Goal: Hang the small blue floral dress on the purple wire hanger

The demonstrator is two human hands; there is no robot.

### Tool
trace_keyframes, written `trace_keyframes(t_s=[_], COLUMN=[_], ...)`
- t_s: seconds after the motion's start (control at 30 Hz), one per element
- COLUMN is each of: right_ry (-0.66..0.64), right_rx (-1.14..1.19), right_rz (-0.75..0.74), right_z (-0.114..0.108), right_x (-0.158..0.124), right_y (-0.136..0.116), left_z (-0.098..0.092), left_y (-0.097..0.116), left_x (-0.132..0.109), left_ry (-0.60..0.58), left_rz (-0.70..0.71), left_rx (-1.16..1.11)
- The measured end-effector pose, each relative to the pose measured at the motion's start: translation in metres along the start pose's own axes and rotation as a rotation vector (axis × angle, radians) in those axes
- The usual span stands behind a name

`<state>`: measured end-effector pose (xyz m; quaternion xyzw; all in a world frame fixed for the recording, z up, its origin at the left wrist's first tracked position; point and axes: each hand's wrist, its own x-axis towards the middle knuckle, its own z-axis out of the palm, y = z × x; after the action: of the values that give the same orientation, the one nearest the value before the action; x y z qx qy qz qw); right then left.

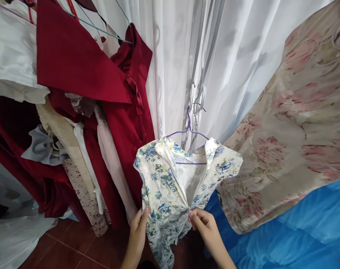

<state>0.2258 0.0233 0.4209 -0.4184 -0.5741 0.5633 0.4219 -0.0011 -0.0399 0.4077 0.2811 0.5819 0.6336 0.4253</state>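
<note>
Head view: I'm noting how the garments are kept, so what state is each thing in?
Blue-flowered garment: on a hanger, neckline open.
Purple hanger: inside the garment's shoulders, hook uppermost.
Left hand: holding the garment's side.
Right hand: pinching the front below the neckline.
Red garment: hanging.
White curtain: hanging in folds.

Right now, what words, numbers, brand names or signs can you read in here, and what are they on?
There are none that I can read.
The flowery garment in the left hand and right hand shows a flower pattern, with no label I can make out.
The purple hanger shows no readable mark.
The red clothes and white curtain show no lettering either.
</note>
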Motion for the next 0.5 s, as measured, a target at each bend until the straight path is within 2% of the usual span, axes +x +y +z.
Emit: trace_keyframes(t_s=[0.1,0.17,0.3,0.37,0.43,0.5], right_ry=[-0.019,-0.006,0.028,0.044,0.068,0.081], right_rx=[-0.013,0.001,0.057,0.096,0.111,0.086], right_rz=[0.009,0.024,0.067,0.082,0.079,0.056], right_z=[-0.002,-0.004,-0.007,-0.008,-0.009,-0.008], right_x=[-0.021,-0.032,-0.039,-0.035,-0.028,-0.019], right_y=[0.009,0.015,0.027,0.029,0.025,0.014], left_z=[0.000,0.005,0.023,0.032,0.040,0.046], left_y=[-0.006,-0.011,-0.020,-0.026,-0.033,-0.038], left_x=[0.006,0.009,0.017,0.016,0.008,-0.006], left_ry=[0.182,0.243,0.142,0.151,0.139,0.064], left_rz=[-0.058,-0.124,-0.130,-0.162,-0.192,-0.197], left_rx=[-0.036,-0.074,-0.138,-0.137,-0.133,-0.136])
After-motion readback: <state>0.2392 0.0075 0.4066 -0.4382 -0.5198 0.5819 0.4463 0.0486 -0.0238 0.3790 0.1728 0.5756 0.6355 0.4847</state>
